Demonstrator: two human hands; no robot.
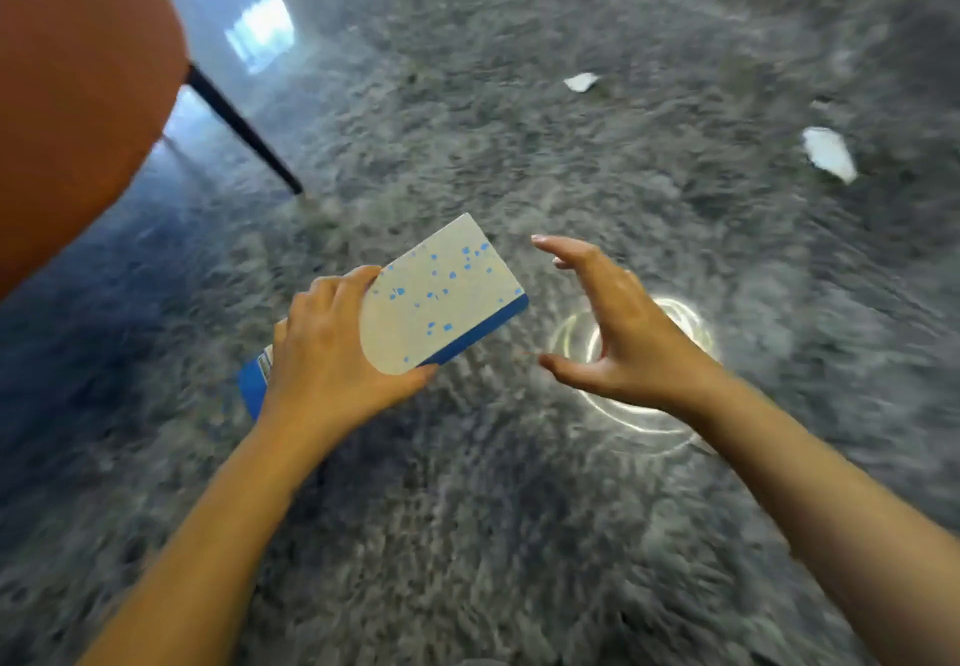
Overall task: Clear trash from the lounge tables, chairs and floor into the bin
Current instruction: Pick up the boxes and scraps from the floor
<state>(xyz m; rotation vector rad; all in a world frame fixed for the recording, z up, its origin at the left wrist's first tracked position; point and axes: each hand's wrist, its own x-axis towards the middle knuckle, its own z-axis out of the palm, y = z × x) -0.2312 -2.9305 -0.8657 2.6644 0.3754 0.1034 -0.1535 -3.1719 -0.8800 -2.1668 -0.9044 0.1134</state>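
The cardboard box point(441, 296), white with blue flecks and a blue side panel, is off the floor just left of centre, about nine o'clock from the middle of the view. The left hand point(322, 359) grips its near end, fingers over the top edge and thumb under the lower one, with an orange chair point(78, 94) looming at ten o'clock. It looks light and stiff, with smooth printed faces. A grip across the narrow faces, as here, should hold it, though a hard squeeze would likely dent the panels. The box is closed and I cannot tell whether anything is inside. Just right of centre, at three o'clock, the right hand point(618, 333) holds nothing, its fingers and thumb spread wide in a C. Beneath it a clear round item point(693, 325) lies on the shaggy grey carpet point(467, 509). It is too blurred to tell whether it is a cup or a lid, or whether it holds anything. A paper scrap point(581, 81) lies at one o'clock and a larger crumpled scrap point(829, 153) at two o'clock. Both should be featherweight, soft and easy to pinch. No bin is in view.
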